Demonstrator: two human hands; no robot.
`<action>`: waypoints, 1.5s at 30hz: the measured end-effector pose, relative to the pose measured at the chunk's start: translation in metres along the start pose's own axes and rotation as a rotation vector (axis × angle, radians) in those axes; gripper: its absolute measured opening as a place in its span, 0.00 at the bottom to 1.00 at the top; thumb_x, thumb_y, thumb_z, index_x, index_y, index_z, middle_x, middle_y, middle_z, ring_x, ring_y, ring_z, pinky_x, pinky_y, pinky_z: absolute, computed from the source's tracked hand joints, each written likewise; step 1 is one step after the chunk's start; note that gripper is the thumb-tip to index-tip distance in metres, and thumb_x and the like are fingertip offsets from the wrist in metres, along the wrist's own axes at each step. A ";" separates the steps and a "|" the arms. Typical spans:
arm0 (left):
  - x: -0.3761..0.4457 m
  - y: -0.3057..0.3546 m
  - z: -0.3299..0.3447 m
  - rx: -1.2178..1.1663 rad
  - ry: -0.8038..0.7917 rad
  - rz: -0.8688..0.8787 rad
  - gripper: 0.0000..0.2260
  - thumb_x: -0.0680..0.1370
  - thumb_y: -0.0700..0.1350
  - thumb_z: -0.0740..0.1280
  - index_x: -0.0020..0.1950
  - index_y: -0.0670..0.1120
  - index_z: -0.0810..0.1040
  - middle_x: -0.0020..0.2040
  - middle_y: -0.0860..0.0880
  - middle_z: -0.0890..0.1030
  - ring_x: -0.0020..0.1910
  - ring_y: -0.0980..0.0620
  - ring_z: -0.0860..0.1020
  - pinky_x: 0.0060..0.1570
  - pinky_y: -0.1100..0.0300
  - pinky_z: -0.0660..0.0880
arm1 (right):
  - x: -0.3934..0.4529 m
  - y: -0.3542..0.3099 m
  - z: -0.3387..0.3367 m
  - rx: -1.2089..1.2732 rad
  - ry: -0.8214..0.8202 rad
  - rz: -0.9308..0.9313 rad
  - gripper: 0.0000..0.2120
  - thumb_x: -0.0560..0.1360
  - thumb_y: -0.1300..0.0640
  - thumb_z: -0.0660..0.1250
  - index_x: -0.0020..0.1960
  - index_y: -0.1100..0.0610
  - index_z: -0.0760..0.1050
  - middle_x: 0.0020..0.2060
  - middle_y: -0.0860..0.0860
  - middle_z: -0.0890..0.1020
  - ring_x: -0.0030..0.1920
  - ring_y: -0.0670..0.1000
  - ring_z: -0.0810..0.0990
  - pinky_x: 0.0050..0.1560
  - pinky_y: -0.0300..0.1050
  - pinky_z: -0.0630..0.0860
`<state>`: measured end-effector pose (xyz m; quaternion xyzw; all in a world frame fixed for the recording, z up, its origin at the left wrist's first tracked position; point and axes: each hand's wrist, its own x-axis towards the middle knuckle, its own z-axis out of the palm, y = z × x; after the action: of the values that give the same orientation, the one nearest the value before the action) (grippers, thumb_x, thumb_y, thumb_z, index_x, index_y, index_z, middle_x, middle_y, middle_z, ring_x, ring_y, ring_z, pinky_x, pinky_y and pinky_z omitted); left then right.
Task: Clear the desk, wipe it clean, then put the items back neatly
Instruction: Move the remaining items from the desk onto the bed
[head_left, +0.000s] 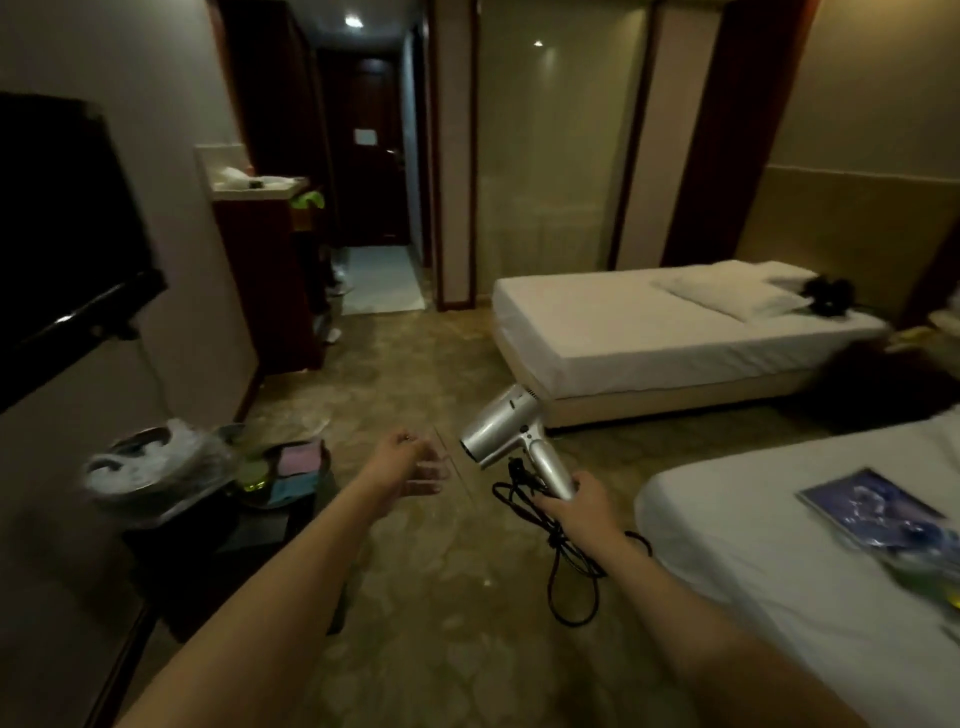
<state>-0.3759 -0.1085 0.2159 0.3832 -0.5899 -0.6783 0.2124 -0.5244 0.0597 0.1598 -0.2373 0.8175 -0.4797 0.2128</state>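
The right hand (576, 506) is curled round the handle of a silver plastic hair dryer (506, 441), with part of the dryer's black power cord (558, 564) gathered under the same fingers and the rest hanging below the wrist in loose loops above the floor. The left hand (410, 460) reaches forward on a straight arm, holding nothing; it is blurred, its fingers seeming loosely spread, though I cannot tell their exact pose. Taking the hair dryer as the landmark: its nozzle points up and away from the person, towards the corner of the far white-sheeted bed (675, 332) beyond it; the near white bed (779, 540) lies to its right, with a glossy blue booklet (867, 506) on the sheet. To the dryer's left and a little nearer stands a low dark table (249, 535) bearing a round tray of folded pink and blue cloths (298, 467) and a bin lined with clear plastic (156, 457); further left a black flat television (67, 234) hangs on the wall. The desk itself cannot be identified with certainty here. The step in hand looks like carrying the dryer off to a temporary resting place, probably a bed. To do it well, the free hand should gather the dangling loops so the plug cannot drag or catch, and the dryer should be laid flat, away from the bed's edge, cord coiled beside it, apart from the booklet.
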 end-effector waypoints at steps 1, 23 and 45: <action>0.015 0.002 0.013 0.015 -0.030 -0.013 0.06 0.81 0.37 0.58 0.44 0.43 0.69 0.38 0.45 0.77 0.34 0.48 0.78 0.26 0.60 0.77 | 0.009 0.007 -0.008 0.006 0.034 0.027 0.20 0.70 0.53 0.74 0.56 0.56 0.69 0.42 0.52 0.77 0.37 0.51 0.79 0.35 0.46 0.80; 0.270 -0.001 0.518 0.359 -0.665 -0.076 0.06 0.81 0.39 0.59 0.48 0.40 0.73 0.37 0.44 0.78 0.23 0.55 0.78 0.24 0.63 0.76 | 0.224 0.216 -0.327 -0.146 0.453 0.516 0.19 0.70 0.48 0.72 0.53 0.56 0.69 0.45 0.53 0.77 0.44 0.54 0.78 0.40 0.45 0.73; 0.481 -0.196 0.854 0.754 -0.823 -0.566 0.06 0.82 0.40 0.56 0.54 0.40 0.70 0.39 0.43 0.78 0.31 0.48 0.76 0.26 0.61 0.76 | 0.425 0.460 -0.457 -0.007 0.438 1.067 0.19 0.70 0.48 0.72 0.54 0.55 0.69 0.46 0.53 0.77 0.42 0.53 0.76 0.38 0.44 0.71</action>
<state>-1.2979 0.1214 -0.0931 0.2805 -0.6978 -0.5456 -0.3698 -1.2109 0.3173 -0.0931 0.3121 0.8506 -0.3411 0.2503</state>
